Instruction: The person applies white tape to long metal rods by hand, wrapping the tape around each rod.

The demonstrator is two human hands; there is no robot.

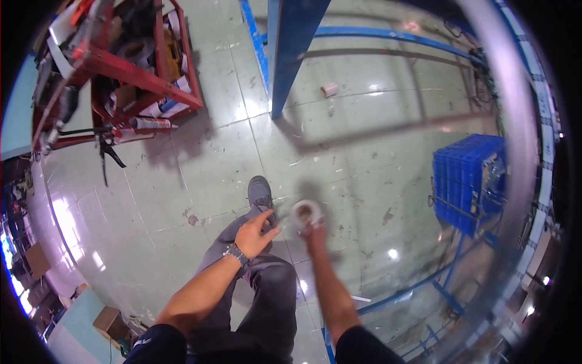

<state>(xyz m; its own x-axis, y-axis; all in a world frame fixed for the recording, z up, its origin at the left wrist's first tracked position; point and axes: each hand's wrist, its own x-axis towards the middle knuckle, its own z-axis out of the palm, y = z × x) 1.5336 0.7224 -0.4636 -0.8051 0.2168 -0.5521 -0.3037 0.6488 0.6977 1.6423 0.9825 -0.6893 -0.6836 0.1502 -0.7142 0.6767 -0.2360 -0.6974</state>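
Observation:
A roll of clear tape (297, 213) with a pale brown core is gripped in my right hand (315, 234), which is smeared by motion. It hangs over the tiled floor, to the right of my shoe (259, 191). My left hand (254, 236) is a short way to the left, above my leg. Its fingers are parted and slightly bent, and I see nothing held in them. A metal-banded watch (236, 254) circles the left wrist. The two hands are apart.
At the upper left stands a red trolley (142, 80) loaded with tools, with a caulking gun (107, 143) hanging off its side. A blue metal post (288, 54) rises ahead. A small pinkish roll (329, 90) lies on the floor. A blue crate (459, 182) sits at right, beside a blurred shiny curved band (515, 121).

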